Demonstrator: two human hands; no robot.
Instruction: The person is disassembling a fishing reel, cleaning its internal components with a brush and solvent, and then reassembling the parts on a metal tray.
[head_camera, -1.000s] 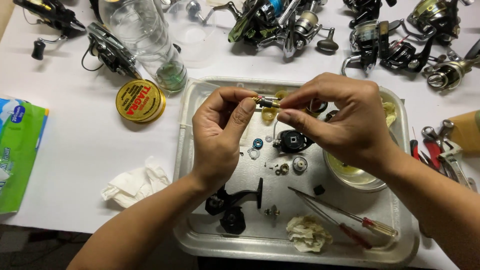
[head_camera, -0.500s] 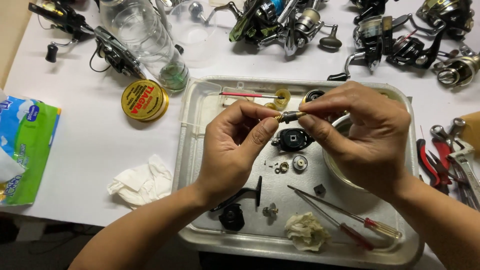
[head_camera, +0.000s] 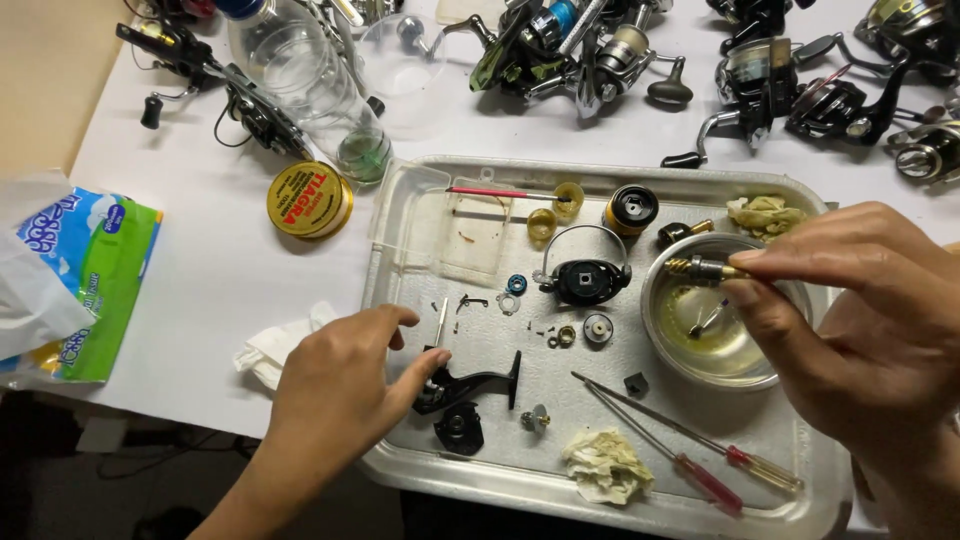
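Fingertips (head_camera: 745, 262) of my right hand (head_camera: 860, 320) pinch the brass-tipped shaft (head_camera: 700, 268) above the bowl (head_camera: 655, 300); left hand (head_camera: 340, 380), fingers loose, touches the black reel body (head_camera: 465, 385), needing a firm grip.

We are seeing a silver metal tray (head_camera: 800, 505) holding a black reel body (head_camera: 465, 385), two red-handled screwdrivers (head_camera: 700, 465) and a blue ring (head_camera: 516, 284); beside it are lying a gold round tin (head_camera: 310, 200) and a green-and-blue tissue pack (head_camera: 80, 270) on white.

A bowl (head_camera: 760, 375) sits in the tray (head_camera: 400, 240), right of the reel body (head_camera: 585, 280).
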